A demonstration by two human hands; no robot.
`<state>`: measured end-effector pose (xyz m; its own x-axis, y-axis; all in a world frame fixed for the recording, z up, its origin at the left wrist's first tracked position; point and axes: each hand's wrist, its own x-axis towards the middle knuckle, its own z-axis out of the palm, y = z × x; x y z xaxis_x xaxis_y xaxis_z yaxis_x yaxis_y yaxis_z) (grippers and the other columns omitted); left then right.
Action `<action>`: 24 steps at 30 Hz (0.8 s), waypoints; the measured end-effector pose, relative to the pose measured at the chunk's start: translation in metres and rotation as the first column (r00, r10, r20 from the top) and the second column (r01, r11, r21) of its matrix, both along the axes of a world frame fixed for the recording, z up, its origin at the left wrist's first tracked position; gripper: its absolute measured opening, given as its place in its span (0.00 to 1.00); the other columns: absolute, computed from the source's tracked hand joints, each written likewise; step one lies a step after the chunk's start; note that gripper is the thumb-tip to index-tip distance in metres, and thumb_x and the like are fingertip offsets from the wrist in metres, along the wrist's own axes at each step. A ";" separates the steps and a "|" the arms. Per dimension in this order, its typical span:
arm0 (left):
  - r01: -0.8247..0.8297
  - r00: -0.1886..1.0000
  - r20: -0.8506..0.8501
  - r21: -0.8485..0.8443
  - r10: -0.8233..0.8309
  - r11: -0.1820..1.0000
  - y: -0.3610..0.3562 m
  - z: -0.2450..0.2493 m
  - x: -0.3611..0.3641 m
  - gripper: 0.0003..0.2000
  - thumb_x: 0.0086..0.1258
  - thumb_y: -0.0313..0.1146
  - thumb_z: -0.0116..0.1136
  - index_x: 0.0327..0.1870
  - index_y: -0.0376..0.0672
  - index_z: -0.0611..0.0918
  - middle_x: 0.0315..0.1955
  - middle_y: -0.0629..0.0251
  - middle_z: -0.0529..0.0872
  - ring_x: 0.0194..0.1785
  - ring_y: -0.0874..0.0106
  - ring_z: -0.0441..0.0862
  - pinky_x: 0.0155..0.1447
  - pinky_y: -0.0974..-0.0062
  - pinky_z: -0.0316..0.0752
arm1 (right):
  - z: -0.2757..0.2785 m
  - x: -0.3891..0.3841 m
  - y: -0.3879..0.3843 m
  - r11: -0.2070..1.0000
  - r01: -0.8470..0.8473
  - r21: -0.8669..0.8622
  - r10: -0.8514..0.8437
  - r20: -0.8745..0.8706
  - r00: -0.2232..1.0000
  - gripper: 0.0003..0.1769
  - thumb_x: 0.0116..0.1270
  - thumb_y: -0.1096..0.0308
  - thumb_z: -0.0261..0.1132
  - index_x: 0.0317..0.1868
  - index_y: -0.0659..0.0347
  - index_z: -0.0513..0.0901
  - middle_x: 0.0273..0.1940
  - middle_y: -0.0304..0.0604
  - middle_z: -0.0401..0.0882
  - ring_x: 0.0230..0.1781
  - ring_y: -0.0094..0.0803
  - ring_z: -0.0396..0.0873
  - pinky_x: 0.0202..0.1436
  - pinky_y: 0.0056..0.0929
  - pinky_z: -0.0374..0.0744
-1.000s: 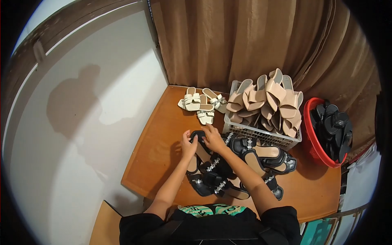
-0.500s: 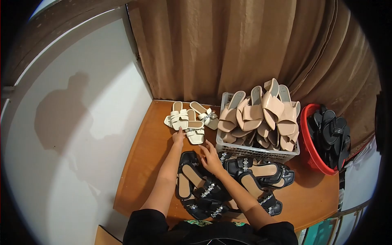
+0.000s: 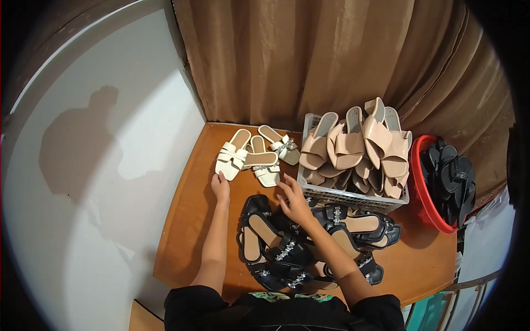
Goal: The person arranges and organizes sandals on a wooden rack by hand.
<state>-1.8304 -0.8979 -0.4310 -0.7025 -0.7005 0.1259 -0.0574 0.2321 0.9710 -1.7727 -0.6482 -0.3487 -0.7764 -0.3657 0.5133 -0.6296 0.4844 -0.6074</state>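
Observation:
My left hand (image 3: 221, 189) is closed on the toe of a white slide sandal (image 3: 232, 155) with plain straps, at the left of a small group of white sandals. My right hand (image 3: 294, 202) has its fingers apart, with the fingertips close to the toe of a white sandal with a jewelled strap (image 3: 267, 176). Behind that one lies another jewelled white sandal (image 3: 284, 148), angled toward the basket. Below my hands, a heap of black sandals (image 3: 287, 247) with crystal-studded straps and tan insoles spreads over the table between my forearms.
A white plastic basket (image 3: 353, 198) piled with beige heeled slides (image 3: 349, 144) stands right of the white sandals. Farther right, a red basket (image 3: 427, 196) holds black sandals (image 3: 454, 174). The wooden table (image 3: 190, 220) meets a white wall at left and a brown curtain (image 3: 309, 60) behind.
My left hand has moved left with the plain-strapped white sandal, turning it and setting it apart from the others. My right hand has shifted slightly right and away from me.

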 end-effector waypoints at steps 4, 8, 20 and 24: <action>-0.048 0.991 -0.129 -0.059 0.041 0.997 -0.030 0.011 0.017 0.14 0.69 0.34 0.41 0.33 0.30 0.74 0.27 0.53 0.79 0.32 0.65 0.75 0.38 0.70 0.68 | 0.020 -0.005 -0.002 1.000 0.008 -0.025 -0.009 -0.035 0.999 0.21 0.56 0.75 0.59 0.52 0.60 0.70 0.57 0.52 0.61 0.56 0.48 0.63 0.57 0.38 0.65; -0.041 0.995 -0.096 -0.245 0.018 0.969 -0.062 0.024 0.034 0.15 0.70 0.35 0.39 0.34 0.30 0.75 0.29 0.54 0.79 0.33 0.66 0.76 0.40 0.71 0.69 | 0.041 -0.007 -0.003 0.999 0.009 -0.040 -0.013 -0.086 0.996 0.21 0.54 0.76 0.58 0.51 0.59 0.71 0.56 0.54 0.62 0.53 0.50 0.65 0.55 0.39 0.65; 0.567 0.820 -0.042 0.186 -0.570 0.802 -0.034 0.063 0.049 0.17 0.72 0.38 0.39 0.39 0.34 0.78 0.32 0.68 0.80 0.35 0.82 0.73 0.42 0.82 0.68 | 0.020 -0.020 0.009 0.984 -0.175 0.039 0.146 0.395 0.907 0.21 0.65 0.55 0.51 0.45 0.67 0.75 0.41 0.55 0.75 0.43 0.48 0.73 0.50 0.33 0.69; 0.595 0.800 -0.078 0.228 -0.595 0.771 -0.020 0.057 0.038 0.17 0.72 0.39 0.38 0.39 0.34 0.78 0.31 0.69 0.80 0.34 0.82 0.73 0.40 0.83 0.68 | 0.013 -0.003 0.016 0.959 -0.183 -0.215 0.276 0.849 0.450 0.28 0.66 0.47 0.49 0.43 0.67 0.77 0.31 0.44 0.78 0.33 0.27 0.72 0.41 0.25 0.71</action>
<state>-1.7926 -0.9181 -0.3737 -0.9884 -0.1510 0.0172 0.0188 -0.0090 0.9998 -1.7754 -0.6323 -0.3358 -0.7312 -0.5952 -0.3334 0.1591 0.3264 -0.9317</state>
